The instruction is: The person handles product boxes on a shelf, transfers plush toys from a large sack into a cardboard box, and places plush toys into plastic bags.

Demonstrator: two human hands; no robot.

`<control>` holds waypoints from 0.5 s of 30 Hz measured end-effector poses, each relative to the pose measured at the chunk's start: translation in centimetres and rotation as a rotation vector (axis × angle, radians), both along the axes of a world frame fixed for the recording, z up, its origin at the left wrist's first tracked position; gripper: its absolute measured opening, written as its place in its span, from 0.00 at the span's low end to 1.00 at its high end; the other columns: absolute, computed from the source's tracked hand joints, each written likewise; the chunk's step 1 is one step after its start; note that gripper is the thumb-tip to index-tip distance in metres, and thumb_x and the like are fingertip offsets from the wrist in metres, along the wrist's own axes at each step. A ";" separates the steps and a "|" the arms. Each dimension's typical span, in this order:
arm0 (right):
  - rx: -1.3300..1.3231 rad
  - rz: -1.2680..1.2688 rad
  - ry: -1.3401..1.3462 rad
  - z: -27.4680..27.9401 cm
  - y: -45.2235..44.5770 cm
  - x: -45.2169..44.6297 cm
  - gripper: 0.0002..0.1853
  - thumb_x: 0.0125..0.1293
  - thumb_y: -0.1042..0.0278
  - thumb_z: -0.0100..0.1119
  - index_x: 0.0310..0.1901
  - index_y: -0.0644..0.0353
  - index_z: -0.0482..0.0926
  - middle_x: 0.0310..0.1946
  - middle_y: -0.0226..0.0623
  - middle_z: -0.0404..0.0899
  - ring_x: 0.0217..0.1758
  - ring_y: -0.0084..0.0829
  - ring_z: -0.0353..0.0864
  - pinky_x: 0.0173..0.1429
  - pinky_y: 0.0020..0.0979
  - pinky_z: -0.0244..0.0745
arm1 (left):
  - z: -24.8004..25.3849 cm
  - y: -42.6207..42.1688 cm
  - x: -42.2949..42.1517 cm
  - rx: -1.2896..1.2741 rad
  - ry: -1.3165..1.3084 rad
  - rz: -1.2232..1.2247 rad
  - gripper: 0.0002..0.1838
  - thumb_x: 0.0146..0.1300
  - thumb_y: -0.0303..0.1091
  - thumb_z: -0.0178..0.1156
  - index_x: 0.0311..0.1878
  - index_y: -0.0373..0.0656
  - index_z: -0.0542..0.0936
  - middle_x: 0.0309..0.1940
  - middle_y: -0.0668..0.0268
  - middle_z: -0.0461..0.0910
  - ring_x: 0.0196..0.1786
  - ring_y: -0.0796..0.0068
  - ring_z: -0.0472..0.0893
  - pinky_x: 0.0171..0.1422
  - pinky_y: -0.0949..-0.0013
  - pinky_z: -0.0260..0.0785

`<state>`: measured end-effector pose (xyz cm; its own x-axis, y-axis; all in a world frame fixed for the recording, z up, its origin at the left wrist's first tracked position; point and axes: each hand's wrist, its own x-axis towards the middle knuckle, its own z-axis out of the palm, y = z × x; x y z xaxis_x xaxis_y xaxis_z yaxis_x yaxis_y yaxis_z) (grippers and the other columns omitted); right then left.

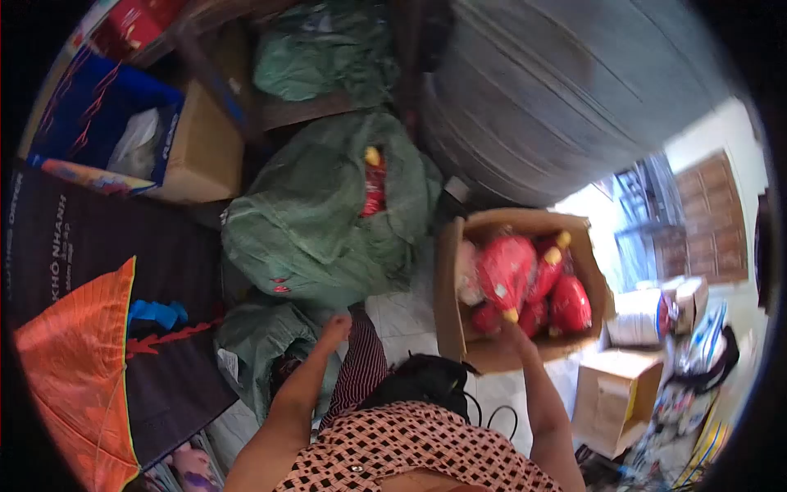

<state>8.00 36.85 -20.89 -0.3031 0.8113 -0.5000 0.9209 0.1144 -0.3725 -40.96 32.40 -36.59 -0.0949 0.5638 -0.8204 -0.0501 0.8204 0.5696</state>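
My right hand (515, 334) reaches to the near side of an open cardboard box (449, 287). Its fingers close around the yellow end of a red stuffed item in clear plastic (507, 269), whose exact kind I cannot make out. Several more red wrapped items (570, 305) with yellow tips lie in the box. My left hand (334, 330) is loosely closed above my striped trouser leg (361, 361), with nothing visible in it. Just beyond it bulges a big green sack (303, 221), with a red wrapped item (374, 187) showing through its opening.
A smaller green sack (258, 344) sits by my left leg. At left are an orange kite (86, 369), a dark printed carton (90, 238) and a blue-lined box (201, 148). A large grey wrapped bulk (525, 98) stands behind the red items. A small open carton (611, 402) is at right.
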 end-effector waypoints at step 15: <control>-0.341 -0.329 0.171 -2.9 8.3 -10.6 0.20 0.62 0.64 0.61 0.54 0.61 0.74 0.36 0.40 0.83 0.33 0.26 0.81 0.37 0.30 0.76 | -6.6 31.0 -15.9 0.450 1.285 -0.866 0.18 0.56 0.30 0.53 0.50 0.50 0.79 0.52 0.55 0.75 0.59 0.52 0.71 0.63 0.43 0.60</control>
